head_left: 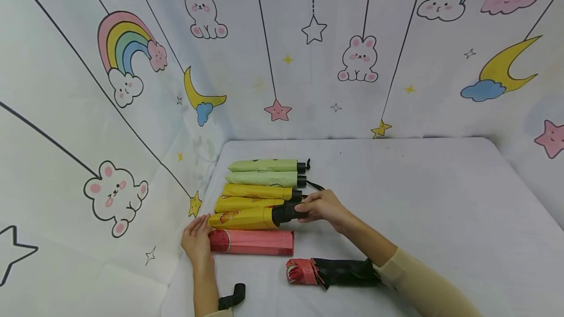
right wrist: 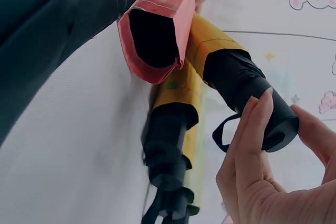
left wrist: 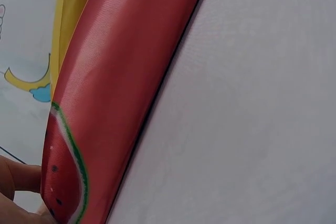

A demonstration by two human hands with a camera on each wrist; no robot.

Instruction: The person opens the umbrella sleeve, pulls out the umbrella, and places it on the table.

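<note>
A folded yellow umbrella (head_left: 242,218) lies nearest in a row, its right end tilted up over the yellow one behind it. My right hand (head_left: 323,209) pinches its black handle (right wrist: 268,114) between thumb and fingers. At the other end, the fingers of my left hand (head_left: 197,239) hold the tip; the fingertips are partly hidden. Just in front lies a pink umbrella sleeve (head_left: 260,242) with a watermelon print (left wrist: 68,166). Its open end (right wrist: 155,40) shows a dark hollow. A furled red and black umbrella (head_left: 343,272) sits closer, partly beneath my right forearm.
Behind are two more yellow umbrellas (head_left: 255,191) and two light green umbrellas (head_left: 264,178), handles to the right. The white tabletop (head_left: 418,199) extends right. Printed cloth walls (head_left: 308,72) stand at the back and left.
</note>
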